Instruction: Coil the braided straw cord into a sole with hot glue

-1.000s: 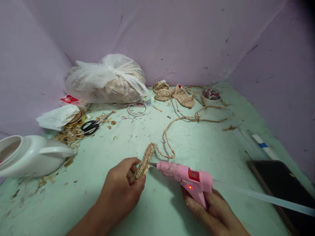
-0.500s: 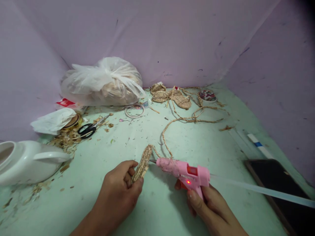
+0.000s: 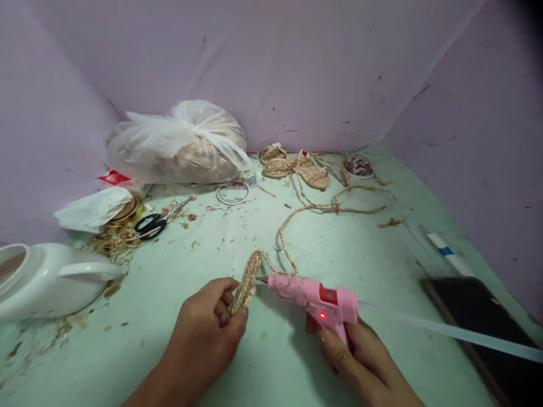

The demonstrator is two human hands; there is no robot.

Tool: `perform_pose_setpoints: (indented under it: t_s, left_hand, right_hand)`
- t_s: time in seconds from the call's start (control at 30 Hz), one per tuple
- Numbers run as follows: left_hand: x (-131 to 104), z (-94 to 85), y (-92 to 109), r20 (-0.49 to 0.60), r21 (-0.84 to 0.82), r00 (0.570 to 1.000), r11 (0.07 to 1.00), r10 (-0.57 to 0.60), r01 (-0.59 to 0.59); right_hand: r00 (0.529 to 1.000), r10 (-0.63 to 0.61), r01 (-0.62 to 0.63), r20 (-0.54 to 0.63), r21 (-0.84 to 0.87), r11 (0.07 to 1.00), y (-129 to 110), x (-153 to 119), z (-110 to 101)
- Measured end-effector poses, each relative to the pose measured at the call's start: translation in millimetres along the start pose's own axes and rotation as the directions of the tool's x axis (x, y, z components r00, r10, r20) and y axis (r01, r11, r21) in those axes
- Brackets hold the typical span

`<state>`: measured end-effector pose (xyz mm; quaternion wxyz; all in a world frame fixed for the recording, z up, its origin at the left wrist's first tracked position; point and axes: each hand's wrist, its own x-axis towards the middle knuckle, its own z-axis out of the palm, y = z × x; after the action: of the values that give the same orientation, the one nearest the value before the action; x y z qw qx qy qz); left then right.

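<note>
Between the thumb and fingers of my left hand (image 3: 207, 322) is a small coiled piece of woven straw cord (image 3: 246, 281), held on edge. A braided straw cord (image 3: 285, 237) trails from its top and runs back across the table. My right hand (image 3: 358, 353) is wrapped round the handle of a pink hot glue gun (image 3: 316, 297) with a red light lit. The nozzle points left, at the side of the straw piece; whether it touches cannot be made out. A long clear glue stick (image 3: 462, 333) sticks out of the gun's rear.
Behind lie small woven straw slippers (image 3: 311, 171), a bowl of beads (image 3: 358, 165) and a tied plastic bag (image 3: 178, 144). Black-handled scissors (image 3: 153, 225), straw scraps and a white jug (image 3: 55, 280) are on the left. A dark phone (image 3: 479, 322) rests at the right.
The glue gun has shifted slightly left, with its nozzle a little closer to the straw piece. My left hand keeps almost the same place and grip.
</note>
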<state>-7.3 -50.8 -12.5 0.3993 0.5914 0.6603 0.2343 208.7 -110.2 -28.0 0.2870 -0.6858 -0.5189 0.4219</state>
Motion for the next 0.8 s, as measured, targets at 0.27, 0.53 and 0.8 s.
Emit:
perform_pose_setpoints:
  t_s: [0.27, 0.53, 0.8]
  left_hand:
    - [-1.1, 1.9, -4.0, 0.006, -0.01, 1.0, 1.0, -0.006, 0.006]
    - [-0.6, 0.9, -2.8, 0.015, 0.008, 1.0, 1.0, -0.005, 0.005]
    - [0.4, 1.1, -3.9, 0.026, 0.025, 1.0, 1.0, -0.009, 0.008]
  right_hand:
    - [1.0, -0.004, 0.005, -0.022, 0.045, 0.999, -4.7, -2.0, 2.1]
    - [0.993, -0.109, 0.11, -0.04, 0.025, 0.994, -7.7, 6.1, 2.6]
    - [0.993, -0.049, 0.052, -0.109, 0.03, 0.998, -2.5, 1.0, 8.1]
